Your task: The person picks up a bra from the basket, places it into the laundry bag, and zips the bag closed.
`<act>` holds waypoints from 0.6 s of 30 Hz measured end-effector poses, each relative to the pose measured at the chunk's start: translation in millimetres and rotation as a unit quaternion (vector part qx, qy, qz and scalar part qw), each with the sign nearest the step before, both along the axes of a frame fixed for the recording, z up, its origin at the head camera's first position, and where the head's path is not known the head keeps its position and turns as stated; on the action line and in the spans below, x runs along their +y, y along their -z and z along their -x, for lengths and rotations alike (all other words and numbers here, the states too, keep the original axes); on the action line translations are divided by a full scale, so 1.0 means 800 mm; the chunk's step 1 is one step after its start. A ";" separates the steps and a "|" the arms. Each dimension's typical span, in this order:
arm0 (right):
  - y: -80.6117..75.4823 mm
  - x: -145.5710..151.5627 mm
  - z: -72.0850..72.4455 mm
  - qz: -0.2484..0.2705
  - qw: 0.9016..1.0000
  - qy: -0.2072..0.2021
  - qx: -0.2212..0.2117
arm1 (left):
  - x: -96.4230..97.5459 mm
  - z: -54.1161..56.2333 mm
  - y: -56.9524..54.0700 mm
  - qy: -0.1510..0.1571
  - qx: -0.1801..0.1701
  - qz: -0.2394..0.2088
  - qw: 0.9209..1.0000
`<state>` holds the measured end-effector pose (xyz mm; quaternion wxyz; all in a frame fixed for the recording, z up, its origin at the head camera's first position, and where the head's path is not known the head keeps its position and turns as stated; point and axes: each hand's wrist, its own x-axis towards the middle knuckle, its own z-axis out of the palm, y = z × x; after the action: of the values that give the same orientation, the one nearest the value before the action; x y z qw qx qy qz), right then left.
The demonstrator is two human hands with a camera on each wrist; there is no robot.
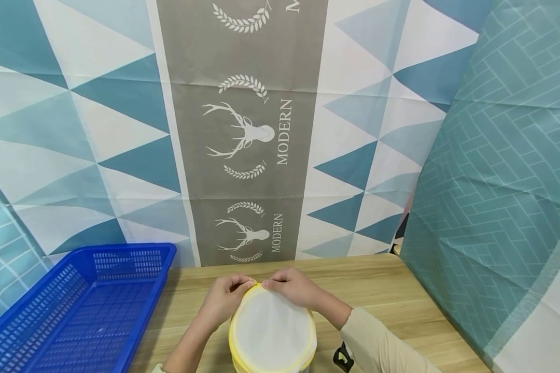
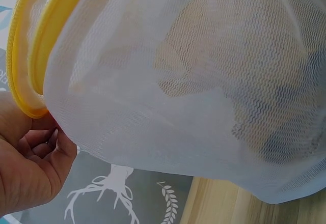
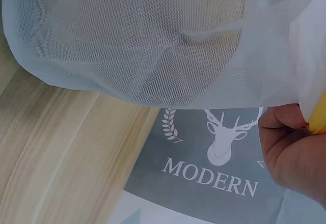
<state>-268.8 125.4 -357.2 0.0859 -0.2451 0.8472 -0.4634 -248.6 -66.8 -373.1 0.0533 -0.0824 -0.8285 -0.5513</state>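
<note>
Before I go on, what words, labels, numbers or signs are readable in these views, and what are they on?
"MODERN": mid-height on the gray backdrop band; the word also reads clearly in the right wrist view.
"MODERN": lower on that band.
"M": top of that band, cut off by the head view's edge.
Letter fragments at the left wrist view's edge: too cut off to read.
None visible on the mesh bag or blue basket.

A screened-off tabletop corner, whether in a home or a studio cannot be told: a creased sheet of blue-and-white triangles [image 1: 116, 124] hangs from ten to one o'clock, its grey deer-printed band [image 1: 261, 57] at twelve, a teal brick-patterned sheet [image 1: 504, 181] at three, a pale wood-grained table [image 1: 373, 300] at six
</note>
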 end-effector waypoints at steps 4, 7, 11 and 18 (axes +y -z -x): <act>0.002 0.002 0.000 0.001 1.000 -0.001 0.007 | -0.003 0.001 0.002 -0.007 -0.004 0.000 1.000; 0.004 0.004 0.001 0.004 1.000 0.003 0.007 | -0.004 0.001 0.003 -0.011 -0.007 0.000 1.000; 0.005 0.004 0.002 0.007 1.000 0.013 0.000 | -0.003 0.000 0.002 -0.014 -0.015 -0.004 1.000; 0.004 0.002 0.002 0.006 1.000 0.017 -0.006 | -0.003 -0.002 0.000 -0.017 -0.021 -0.001 1.000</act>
<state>-270.4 127.1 -360.4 0.0813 -0.2285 0.8482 -0.4709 -247.2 -69.0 -373.1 0.0456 -0.0569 -0.8302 -0.5526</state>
